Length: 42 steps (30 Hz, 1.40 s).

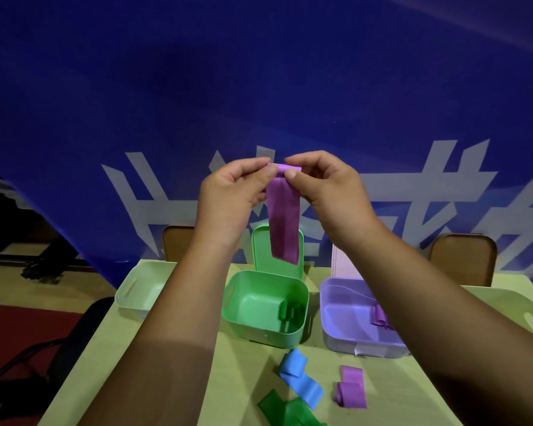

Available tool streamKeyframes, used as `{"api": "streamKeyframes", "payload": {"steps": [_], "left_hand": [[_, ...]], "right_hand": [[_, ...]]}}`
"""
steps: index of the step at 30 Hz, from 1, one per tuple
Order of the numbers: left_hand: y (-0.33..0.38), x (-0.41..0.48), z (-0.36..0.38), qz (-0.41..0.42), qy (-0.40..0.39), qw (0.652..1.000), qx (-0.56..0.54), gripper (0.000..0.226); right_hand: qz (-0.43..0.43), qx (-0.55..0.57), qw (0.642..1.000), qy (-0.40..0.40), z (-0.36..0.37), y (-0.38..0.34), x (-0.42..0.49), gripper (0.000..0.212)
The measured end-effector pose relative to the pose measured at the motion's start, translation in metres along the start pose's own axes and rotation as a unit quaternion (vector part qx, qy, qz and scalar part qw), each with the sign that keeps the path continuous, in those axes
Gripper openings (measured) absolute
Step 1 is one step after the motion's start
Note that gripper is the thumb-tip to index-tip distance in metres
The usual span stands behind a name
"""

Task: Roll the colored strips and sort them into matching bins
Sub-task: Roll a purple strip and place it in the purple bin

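Pinching its rolled top edge, left hand (228, 195) and right hand (326, 186) dangle the creased purple strip (283, 222).

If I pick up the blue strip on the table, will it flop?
Probably floppy: the thin blue strip lies in loose bends, and the similar long purple strip hangs limp. Likely light, being so thin. It probably won't roll, being only loosely curled.

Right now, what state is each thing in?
Held purple strip: top end rolled, rest hanging.
Left hand: pinches its rolled end.
Right hand: pinches its rolled end.
Green bin: open, green rolls inside.
Purple bin: open, purple roll inside.
Blue strip: lying loose.
Loose purple strip: partly curled.
Green strip: unrolled.
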<state>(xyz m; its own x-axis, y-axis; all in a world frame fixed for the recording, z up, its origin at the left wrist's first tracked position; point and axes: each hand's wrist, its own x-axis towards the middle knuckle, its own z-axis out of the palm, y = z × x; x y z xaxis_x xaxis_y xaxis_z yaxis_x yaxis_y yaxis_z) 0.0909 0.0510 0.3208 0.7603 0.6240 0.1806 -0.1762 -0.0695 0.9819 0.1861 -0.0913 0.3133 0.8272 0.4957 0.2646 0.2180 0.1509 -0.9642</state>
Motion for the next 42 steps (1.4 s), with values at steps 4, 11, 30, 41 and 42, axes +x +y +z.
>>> {"api": "streamKeyframes", "payload": {"steps": [4,11,30,41,42], "left_hand": [[-0.003,0.003,0.0,0.003,0.011,1.0,0.013,0.019],[-0.002,0.003,-0.001,0.003,0.007,1.0,-0.025,0.02],[-0.001,0.004,-0.002,-0.008,0.007,0.999,-0.053,0.02],[0.0,0.001,-0.005,0.003,0.016,1.0,-0.016,0.021],[-0.001,0.001,-0.006,0.007,0.013,1.0,-0.01,0.022]], "right_hand": [[0.0,-0.003,1.0,-0.003,0.002,-0.003,-0.002,0.017],[0.02,0.015,1.0,-0.005,0.007,0.001,-0.003,0.016],[-0.01,-0.034,0.999,-0.034,0.005,-0.003,-0.001,0.023],[0.026,0.014,0.998,-0.056,0.004,0.003,0.006,0.028],[0.026,0.001,0.998,-0.057,0.004,0.004,0.007,0.028]]}}
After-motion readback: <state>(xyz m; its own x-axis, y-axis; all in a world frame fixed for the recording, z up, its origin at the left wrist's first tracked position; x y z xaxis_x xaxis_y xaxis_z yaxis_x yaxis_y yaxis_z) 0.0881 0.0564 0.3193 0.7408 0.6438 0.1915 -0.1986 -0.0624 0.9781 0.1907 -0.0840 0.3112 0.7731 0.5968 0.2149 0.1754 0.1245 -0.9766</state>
